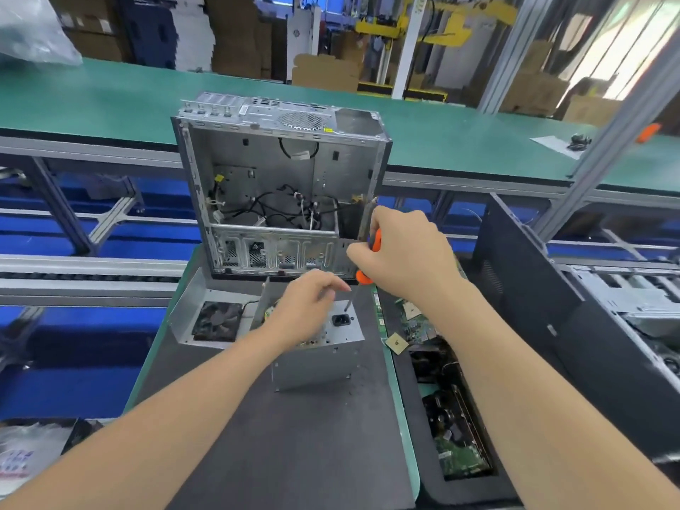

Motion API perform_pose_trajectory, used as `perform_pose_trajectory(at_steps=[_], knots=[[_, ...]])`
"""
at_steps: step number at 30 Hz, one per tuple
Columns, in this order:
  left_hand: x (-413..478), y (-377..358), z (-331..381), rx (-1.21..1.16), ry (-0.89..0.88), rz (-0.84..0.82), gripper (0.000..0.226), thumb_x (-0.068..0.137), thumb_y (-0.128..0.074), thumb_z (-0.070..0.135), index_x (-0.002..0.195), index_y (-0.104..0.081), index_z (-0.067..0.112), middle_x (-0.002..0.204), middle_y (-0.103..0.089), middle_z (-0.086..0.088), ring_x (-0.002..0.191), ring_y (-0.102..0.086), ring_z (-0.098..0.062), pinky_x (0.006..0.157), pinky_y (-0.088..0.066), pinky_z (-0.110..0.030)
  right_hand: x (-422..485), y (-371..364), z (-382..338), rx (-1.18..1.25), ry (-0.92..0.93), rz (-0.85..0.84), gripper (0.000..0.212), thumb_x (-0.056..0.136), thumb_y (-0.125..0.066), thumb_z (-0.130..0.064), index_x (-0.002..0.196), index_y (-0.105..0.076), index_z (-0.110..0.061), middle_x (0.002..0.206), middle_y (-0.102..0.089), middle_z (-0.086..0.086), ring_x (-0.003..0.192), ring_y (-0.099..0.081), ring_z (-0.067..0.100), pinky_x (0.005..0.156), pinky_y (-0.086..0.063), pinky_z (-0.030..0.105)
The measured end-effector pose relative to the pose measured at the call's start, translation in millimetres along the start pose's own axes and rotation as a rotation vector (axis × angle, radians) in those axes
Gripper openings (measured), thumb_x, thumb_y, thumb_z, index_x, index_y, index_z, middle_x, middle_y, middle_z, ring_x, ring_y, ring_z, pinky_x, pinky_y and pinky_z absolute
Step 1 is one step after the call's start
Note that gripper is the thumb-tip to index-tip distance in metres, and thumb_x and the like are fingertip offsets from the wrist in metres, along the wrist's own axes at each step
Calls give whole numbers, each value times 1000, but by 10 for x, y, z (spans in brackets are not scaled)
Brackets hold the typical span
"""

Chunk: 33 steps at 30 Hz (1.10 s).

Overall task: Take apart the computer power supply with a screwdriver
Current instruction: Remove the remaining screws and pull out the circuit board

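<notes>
The grey metal power supply stands on the dark mat in front of me, its socket face turned up. My left hand rests on its top left and steadies it. My right hand grips the orange-handled screwdriver, and the shaft tip touches the face just above the black power socket. The removed cover with a black fan lies to the left of the supply.
An open, gutted computer case stands upright just behind the supply. Circuit boards and a tray of parts lie to the right. A dark case panel leans at far right. A green conveyor runs behind.
</notes>
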State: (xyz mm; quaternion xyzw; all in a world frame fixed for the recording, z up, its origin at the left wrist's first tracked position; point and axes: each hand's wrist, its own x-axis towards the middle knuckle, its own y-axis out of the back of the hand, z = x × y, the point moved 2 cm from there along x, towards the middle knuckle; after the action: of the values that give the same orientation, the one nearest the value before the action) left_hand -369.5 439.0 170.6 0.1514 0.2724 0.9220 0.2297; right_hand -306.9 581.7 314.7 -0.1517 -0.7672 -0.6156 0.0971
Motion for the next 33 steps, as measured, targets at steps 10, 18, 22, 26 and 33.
perform_pose_trajectory(at_steps=[10,18,22,26,33], knots=[[167,-416,-123,60,18,-14,49,90,-42,-15,81,-79,16,116,-71,6,94,-57,20,76,-36,4,-45,11,298,18,-28,19,26,78,-60,-39,81,-55,-13,66,-60,4,60,-57,22,48,-39,28],[149,-406,-107,80,28,3,52,88,-38,-13,75,-71,25,117,-70,7,98,-47,29,70,-35,2,4,-62,309,47,-35,17,27,77,-60,-37,79,-52,-11,60,-49,2,55,-42,20,48,-29,26],[141,-398,-83,86,20,1,54,87,-36,-14,73,-69,25,117,-69,5,96,-49,27,67,-35,3,40,-79,306,33,-31,8,28,77,-60,-36,82,-53,-10,63,-50,3,57,-40,20,48,-31,26],[146,-402,-85,97,16,-10,52,87,-34,-16,73,-69,21,117,-70,3,99,-57,9,66,-36,1,67,-74,282,5,-15,8,29,80,-61,-38,78,-46,-13,64,-45,2,57,-38,19,48,-26,27],[152,-409,-79,92,19,-32,51,86,-34,-17,75,-68,19,116,-69,2,83,-61,7,63,-39,-2,129,-60,287,1,1,-68,28,81,-62,-37,86,-51,-11,68,-45,3,57,-38,19,47,-33,27]])
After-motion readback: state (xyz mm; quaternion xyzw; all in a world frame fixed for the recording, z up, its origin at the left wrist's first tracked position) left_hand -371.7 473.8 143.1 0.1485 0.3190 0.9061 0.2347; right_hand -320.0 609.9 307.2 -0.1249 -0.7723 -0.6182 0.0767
